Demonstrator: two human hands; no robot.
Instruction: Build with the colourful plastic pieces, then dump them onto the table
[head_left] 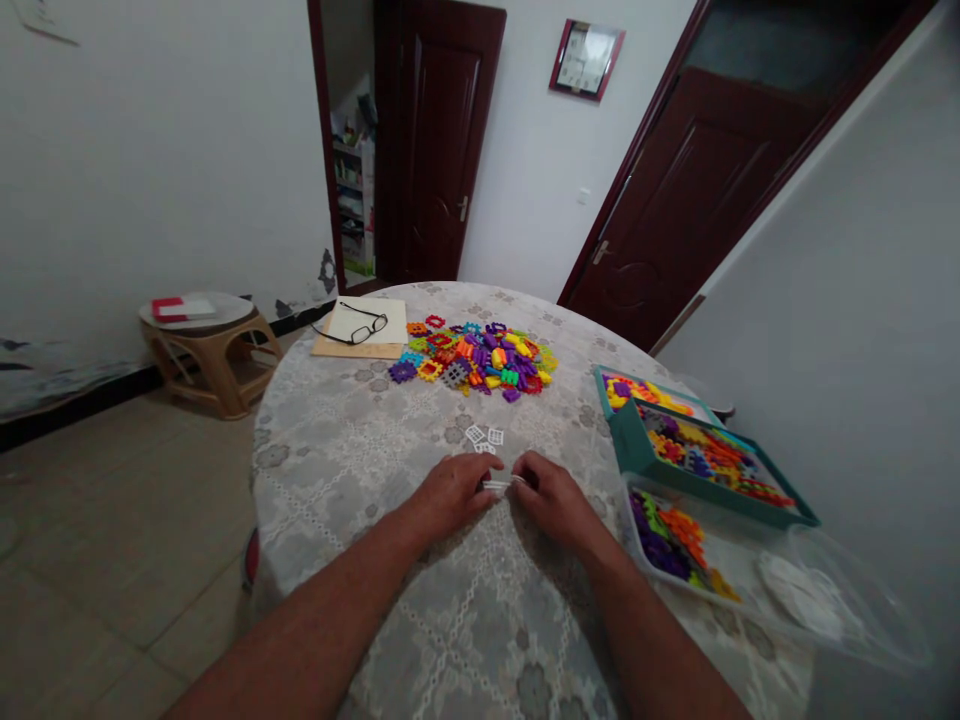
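My left hand (459, 490) and my right hand (551, 495) meet above the middle of the table, fingers closed in pinches. Between them spans a thin white plastic piece (496, 485), gripped at its left end by one hand and at its right end by the other. Its exact shape is partly covered by my fingers. Just beyond my fingertips lie a few small white grid-patterned pieces (496, 437) flat on the cloth. Farther back spreads a heap of colourful plastic building pieces (487, 355), many with notched edges.
Eyeglasses (361, 333) rest on a pale book or pad (390, 322) at the back left. Along the right edge stand a teal box (637, 440), its lid (602, 385) and a clear plastic tub (637, 555), holding coloured pieces. A stool (217, 365) stands left of the round table.
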